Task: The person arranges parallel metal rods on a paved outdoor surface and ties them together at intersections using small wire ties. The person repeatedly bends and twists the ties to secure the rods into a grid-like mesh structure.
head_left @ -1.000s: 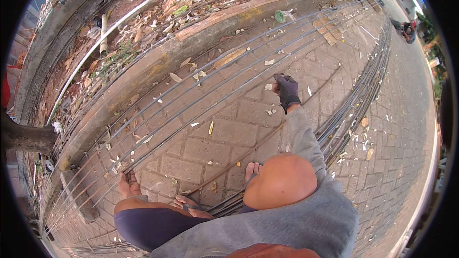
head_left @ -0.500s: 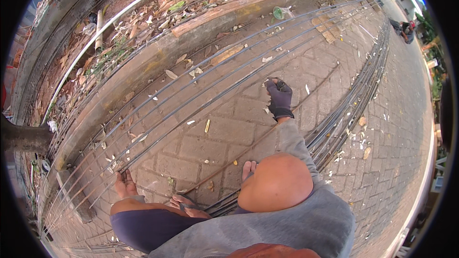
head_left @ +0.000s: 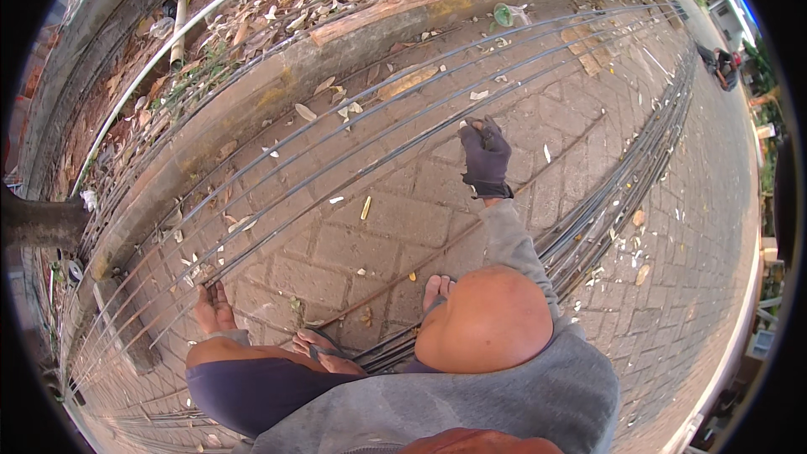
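Several long, thin steel rods (head_left: pixel 382 161) run side by side across the brick paving, from lower left to upper right. My right hand (head_left: pixel 486 160), in a dark fingerless glove, reaches forward with curled fingers closed at the nearest rod; the glove partly hides the grip. Low on the left, my bare left hand (head_left: pixel 215 311) has its palm turned up. Its fingers stretch out, with the tips at the near rods. A single rusty rod (head_left: pixel 471 235) lies between my legs and my right hand, passing under my right forearm.
A thick bundle of dark rods (head_left: pixel 618 172) lies to the right. Beyond the rods runs a concrete curb (head_left: pixel 277 88), with dry leaves and a white pipe (head_left: pixel 206 29) behind it. A wooden block (head_left: pixel 126 328) sits under the rods' left ends. Another person (head_left: pixel 719 67) crouches far right.
My right hand has moved forward and slightly left, up to the nearest rod. My left hand stays almost in place. The whole view has shifted a little.
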`<action>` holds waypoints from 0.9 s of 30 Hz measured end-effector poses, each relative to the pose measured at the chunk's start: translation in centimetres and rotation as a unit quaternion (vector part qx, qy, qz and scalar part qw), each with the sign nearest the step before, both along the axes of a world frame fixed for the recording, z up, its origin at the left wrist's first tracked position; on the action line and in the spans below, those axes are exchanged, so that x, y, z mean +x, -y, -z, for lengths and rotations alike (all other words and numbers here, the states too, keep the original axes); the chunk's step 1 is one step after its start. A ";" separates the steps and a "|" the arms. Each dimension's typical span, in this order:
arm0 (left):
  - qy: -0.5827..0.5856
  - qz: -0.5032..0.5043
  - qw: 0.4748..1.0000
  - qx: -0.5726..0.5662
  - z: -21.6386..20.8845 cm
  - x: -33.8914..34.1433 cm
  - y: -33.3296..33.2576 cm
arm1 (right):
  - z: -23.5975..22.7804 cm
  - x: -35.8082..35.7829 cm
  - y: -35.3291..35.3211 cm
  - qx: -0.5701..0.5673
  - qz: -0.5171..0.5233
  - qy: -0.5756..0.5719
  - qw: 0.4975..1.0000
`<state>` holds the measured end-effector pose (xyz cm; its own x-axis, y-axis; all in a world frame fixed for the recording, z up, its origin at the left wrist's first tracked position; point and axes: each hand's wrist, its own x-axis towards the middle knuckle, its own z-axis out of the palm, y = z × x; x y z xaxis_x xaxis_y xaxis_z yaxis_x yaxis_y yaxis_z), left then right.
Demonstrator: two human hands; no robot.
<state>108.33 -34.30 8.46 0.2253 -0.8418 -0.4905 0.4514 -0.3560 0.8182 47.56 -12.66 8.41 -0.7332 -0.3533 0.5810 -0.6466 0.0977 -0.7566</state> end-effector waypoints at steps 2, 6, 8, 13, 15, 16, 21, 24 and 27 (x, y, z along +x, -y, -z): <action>0.001 -0.002 1.000 -0.002 -0.1 0.0 0.0 | -0.7 0.3 0.6 0.011 -0.007 0.016 1.000; -0.013 0.002 1.000 -0.002 0.0 0.3 -0.2 | -1.5 0.4 1.0 0.023 -0.042 0.068 0.997; -0.006 0.005 1.000 -0.006 0.4 0.6 -0.2 | -1.3 0.1 1.3 0.046 -0.038 0.056 0.997; -0.002 -0.004 1.000 -0.001 0.8 0.8 0.0 | 1.5 -0.4 0.8 0.139 -0.022 -0.065 0.988; 0.008 0.008 1.000 -0.005 0.4 0.4 0.0 | 2.9 0.3 -0.2 0.312 0.012 -0.136 0.940; -0.004 -0.011 1.000 -0.005 0.2 0.2 0.0 | 3.3 1.0 -1.3 0.310 -0.004 -0.070 0.948; -0.019 -0.026 0.999 0.007 -0.8 -0.9 -0.6 | 2.2 4.3 -2.3 0.156 -0.051 0.049 0.985; -0.016 -0.025 1.000 0.005 -1.0 -1.1 -1.0 | 0.1 8.4 -0.2 0.149 -0.127 0.003 0.981; -0.030 -0.037 0.999 0.004 -0.9 -1.4 -1.0 | -1.3 12.9 1.6 0.128 -0.211 -0.029 0.969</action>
<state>106.96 -33.35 9.31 0.2568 -0.8202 -0.5113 0.5254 -0.3256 0.7861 60.44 -14.25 9.73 -0.4615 -0.7520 0.4707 -0.7106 -0.0043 -0.7036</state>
